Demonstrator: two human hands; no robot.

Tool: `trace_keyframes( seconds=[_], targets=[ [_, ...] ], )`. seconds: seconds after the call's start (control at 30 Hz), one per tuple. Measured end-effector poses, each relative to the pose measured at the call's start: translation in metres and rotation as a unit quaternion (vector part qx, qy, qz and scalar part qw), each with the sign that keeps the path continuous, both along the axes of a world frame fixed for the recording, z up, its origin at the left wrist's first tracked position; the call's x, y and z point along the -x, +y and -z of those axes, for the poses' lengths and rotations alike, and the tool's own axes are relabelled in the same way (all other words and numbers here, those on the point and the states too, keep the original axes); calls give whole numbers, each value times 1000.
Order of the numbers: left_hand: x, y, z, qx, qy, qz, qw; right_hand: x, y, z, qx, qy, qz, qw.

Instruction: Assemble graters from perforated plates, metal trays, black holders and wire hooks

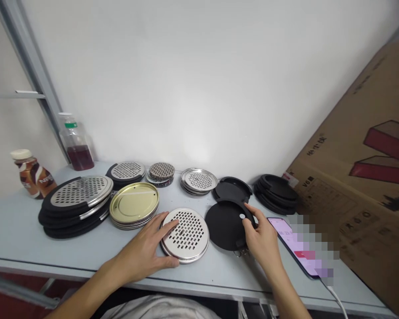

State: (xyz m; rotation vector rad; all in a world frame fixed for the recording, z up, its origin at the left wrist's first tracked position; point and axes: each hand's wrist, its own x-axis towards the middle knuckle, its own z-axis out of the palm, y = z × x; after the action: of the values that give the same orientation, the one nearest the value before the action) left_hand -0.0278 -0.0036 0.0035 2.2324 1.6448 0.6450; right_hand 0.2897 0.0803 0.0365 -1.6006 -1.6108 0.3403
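A round silver disc with slotted holes (pixel 190 237) lies near the table's front edge. My left hand (pixel 149 248) rests at its left side, thumb and fingers spread over its rim and top. Right of the disc is a round black tray (pixel 224 228) with a raised rim. My right hand (pixel 261 235) grips that tray's right rim between thumb and fingers, beside a small white round spot (pixel 242 216). A small metal ring shows under the tray's front. Behind it lies another black tray (pixel 232 189).
Stacked black-and-silver discs (pixel 76 199), gold-topped lids (pixel 134 202), smaller perforated discs (pixel 162 170), silver discs (pixel 199 180) and black trays (pixel 275 195) stand behind. Two bottles (pixel 80 150) are at left. A phone (pixel 295 248) with a cable and a cardboard box (pixel 359 199) are at right.
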Motion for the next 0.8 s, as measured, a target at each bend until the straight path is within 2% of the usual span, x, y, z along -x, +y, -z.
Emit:
trace_keyframes(
  seconds=[0.17, 0.4, 0.53, 0.7, 0.8],
  targets=[
    [1, 0, -1, -3, 9, -3, 1000, -2, 2, 4, 13, 13, 4, 1000],
    [2, 1, 0, -3, 18, 14, 1000, -1, -4, -4, 11, 4, -19, 1000],
    [2, 2, -1, 8, 23, 18, 1000, 10, -5, 1, 34, 38, -88, 995],
    [0, 3, -4, 12, 19, 15, 1000, 34, -11, 14, 12, 38, -87, 995],
    [0, 3, -4, 13, 13, 17, 1000, 47, -20, 20, 11, 22, -113, 993]
  ],
)
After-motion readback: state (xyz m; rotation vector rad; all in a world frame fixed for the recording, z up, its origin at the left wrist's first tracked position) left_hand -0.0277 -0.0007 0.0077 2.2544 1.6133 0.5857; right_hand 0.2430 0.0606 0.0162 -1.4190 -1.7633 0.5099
